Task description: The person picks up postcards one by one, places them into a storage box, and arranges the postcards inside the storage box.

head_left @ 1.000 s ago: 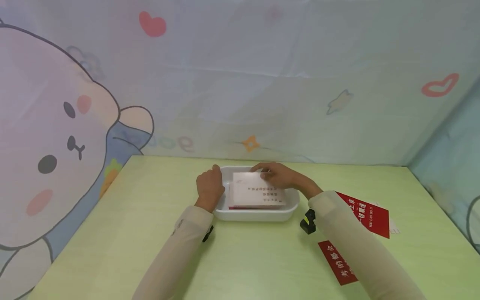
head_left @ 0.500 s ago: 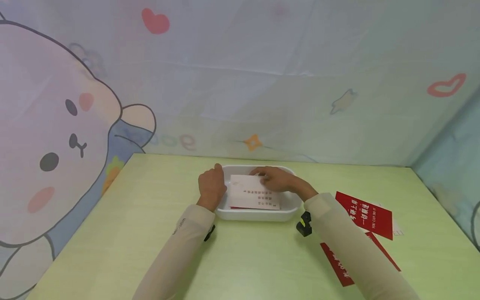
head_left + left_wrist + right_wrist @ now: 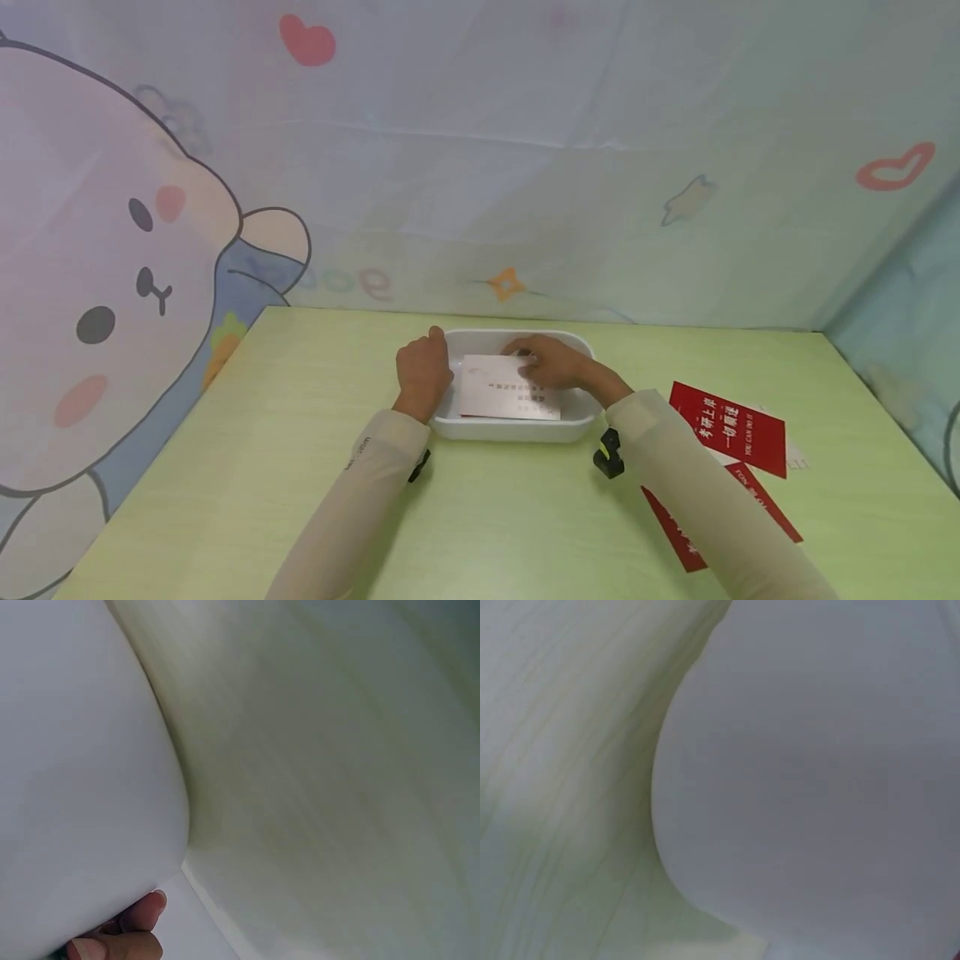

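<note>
A white rectangular tray [image 3: 517,432] with rounded corners stands at the back middle of the table. My left hand [image 3: 423,377] grips its left rim; in the left wrist view fingers [image 3: 135,949] curl under the tray's white wall [image 3: 82,780]. Inside lies a small stack of cards [image 3: 491,387], the top one pale with printed characters, a thin red edge showing below. My right hand [image 3: 555,362] reaches in over the right side and holds the stack at its far right corner, thumb on top. In the right wrist view only the tray's outer wall [image 3: 802,795] and table appear.
Several cards lie on the table to the right: a red card [image 3: 738,429] with white characters, overlapping a pale one, and more red cards [image 3: 675,533] partly under the right sleeve. A printed cloth backdrop [image 3: 480,167] rises behind the table's far edge.
The right hand has lowered the card stack slightly and shifted it a little left and nearer in the tray. The left hand keeps its grip on the rim.
</note>
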A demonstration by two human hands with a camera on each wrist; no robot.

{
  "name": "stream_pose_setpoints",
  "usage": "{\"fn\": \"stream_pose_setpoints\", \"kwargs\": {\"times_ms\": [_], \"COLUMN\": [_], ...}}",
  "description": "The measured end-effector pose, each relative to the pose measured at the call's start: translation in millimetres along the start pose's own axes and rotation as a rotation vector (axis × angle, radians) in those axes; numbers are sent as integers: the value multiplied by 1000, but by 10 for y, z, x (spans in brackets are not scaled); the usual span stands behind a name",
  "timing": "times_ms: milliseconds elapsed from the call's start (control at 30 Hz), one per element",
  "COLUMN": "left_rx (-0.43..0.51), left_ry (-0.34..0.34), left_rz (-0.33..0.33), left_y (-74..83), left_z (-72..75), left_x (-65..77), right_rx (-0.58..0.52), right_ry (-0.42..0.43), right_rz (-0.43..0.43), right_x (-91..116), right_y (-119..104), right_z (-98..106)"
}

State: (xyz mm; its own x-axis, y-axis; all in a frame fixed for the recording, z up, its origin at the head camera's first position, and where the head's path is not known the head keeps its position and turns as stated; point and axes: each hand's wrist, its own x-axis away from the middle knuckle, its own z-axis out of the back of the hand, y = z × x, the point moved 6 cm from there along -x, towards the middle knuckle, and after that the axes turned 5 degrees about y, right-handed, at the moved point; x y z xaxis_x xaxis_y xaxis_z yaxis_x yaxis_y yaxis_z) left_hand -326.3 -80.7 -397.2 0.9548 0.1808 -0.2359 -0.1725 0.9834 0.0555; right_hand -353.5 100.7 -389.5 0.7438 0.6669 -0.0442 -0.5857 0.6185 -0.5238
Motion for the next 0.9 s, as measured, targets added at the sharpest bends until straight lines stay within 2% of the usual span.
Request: {"fn": "stream_pose_setpoints", "kwargs": {"times_ms": [533,900], "left_rx": [-32,-12], "left_ry": [-21,-17], "left_rz": [0,4], "left_y": [12,-15], "left_z": [-28,-29], "left_x": [8,5], "right_rx": [64,92], "right_ry": [11,99], "right_rz": [-32,-11], "right_x": [30,19], "right_y": [-55,-55], "right_z": [-63,-98]}}
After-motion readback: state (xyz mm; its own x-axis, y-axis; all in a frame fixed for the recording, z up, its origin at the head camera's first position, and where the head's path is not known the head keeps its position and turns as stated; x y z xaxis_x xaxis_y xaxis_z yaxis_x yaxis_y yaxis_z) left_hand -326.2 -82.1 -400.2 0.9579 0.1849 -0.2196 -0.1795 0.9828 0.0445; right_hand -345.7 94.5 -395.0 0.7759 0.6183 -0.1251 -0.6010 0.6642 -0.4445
